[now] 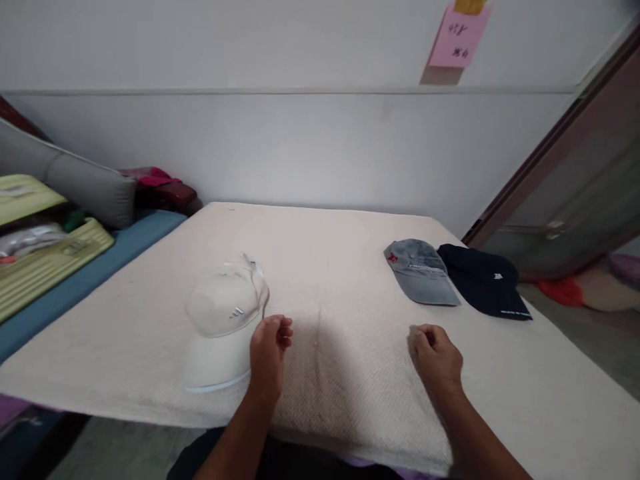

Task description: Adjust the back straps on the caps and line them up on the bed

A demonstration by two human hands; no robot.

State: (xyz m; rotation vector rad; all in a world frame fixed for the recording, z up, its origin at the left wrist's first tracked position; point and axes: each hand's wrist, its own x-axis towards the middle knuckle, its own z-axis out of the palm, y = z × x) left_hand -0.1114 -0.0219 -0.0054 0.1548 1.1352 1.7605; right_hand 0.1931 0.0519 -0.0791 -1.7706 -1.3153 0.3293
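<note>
A white cap [225,320] lies on the cream cloth-covered table [330,267], its brim toward me. My left hand [269,350] hovers just right of that cap, fingers curled in loosely, holding nothing visible. My right hand [435,353] rests on the cloth farther right, fingers curled into a loose fist with nothing seen in it. Beyond it lie a grey cap [419,270] and, touching its right side, a dark navy cap [485,280].
A blue mattress [75,280] with yellow-green folded bedding [45,253], a grey cushion [85,183] and red cloth [163,187] lies left. A pink note [457,37] hangs on the white wall. A sliding door frame [560,180] and floor clutter stand right.
</note>
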